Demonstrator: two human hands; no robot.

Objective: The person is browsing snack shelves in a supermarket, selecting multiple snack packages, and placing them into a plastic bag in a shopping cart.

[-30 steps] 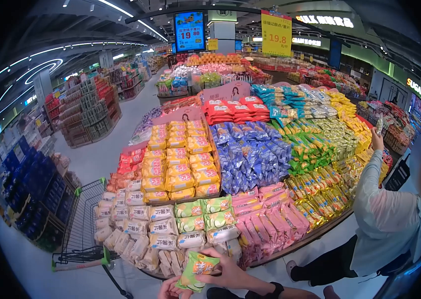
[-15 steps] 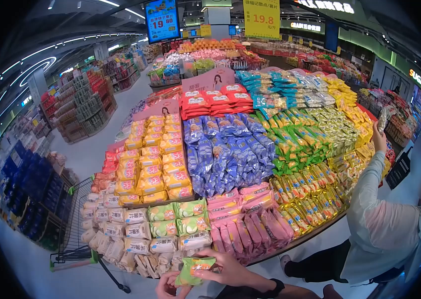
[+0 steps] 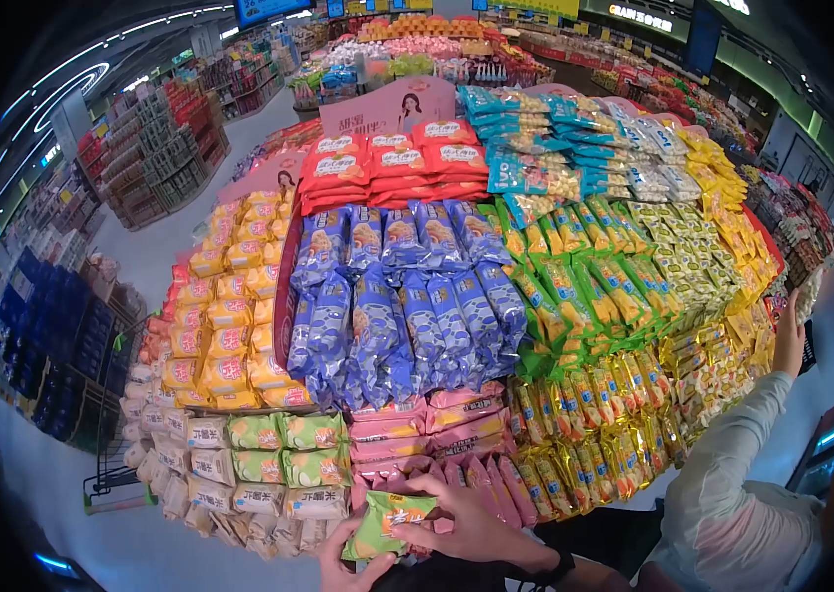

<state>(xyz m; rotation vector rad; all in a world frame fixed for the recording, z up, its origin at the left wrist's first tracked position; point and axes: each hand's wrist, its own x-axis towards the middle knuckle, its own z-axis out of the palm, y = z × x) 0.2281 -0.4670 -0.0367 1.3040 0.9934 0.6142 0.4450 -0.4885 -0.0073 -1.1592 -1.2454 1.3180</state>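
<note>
Head view: looks down over a heaped snack display, with both of the person's own hands at the bottom centre of the frame.
Held thing: a small green foil snack packet with an orange print [image 3: 384, 521], low in the frame, just in front of the lowest row of stock.
Long axis: the packet lies tilted, running from lower left up to upper right.
Key relation: the packet sits between the two hands, with the left hand at its lower left end and the right hand over its upper right end. The right covers more of it.
Right hand [image 3: 471, 523]: fingers curled and pressed together, pinching the packet's upper right edge; a black wristband [image 3: 560, 567] shows at the wrist.
Left hand [image 3: 343, 562]: cupped beneath the lower left corner, fingers closed up against the foil. Its palm is partly cut off by the frame edge.
Just behind the hands: long pink wrapped packets [image 3: 417, 426], and to their left pale green pillow packets [image 3: 284, 449].
Centre of frame: tall blue foil packets [image 3: 407, 306] standing in rows.
Left of centre: yellow-orange packets [image 3: 229, 326].
Upper centre: flat red packets [image 3: 387, 163].
Lower left: a wire shopping cart with green trim [image 3: 111, 474], well apart from the hands.
Right edge: another person in a pale long sleeve [image 3: 733, 493], one raised hand [image 3: 789, 340] near the yellow stock, apart from the held packet.
</note>
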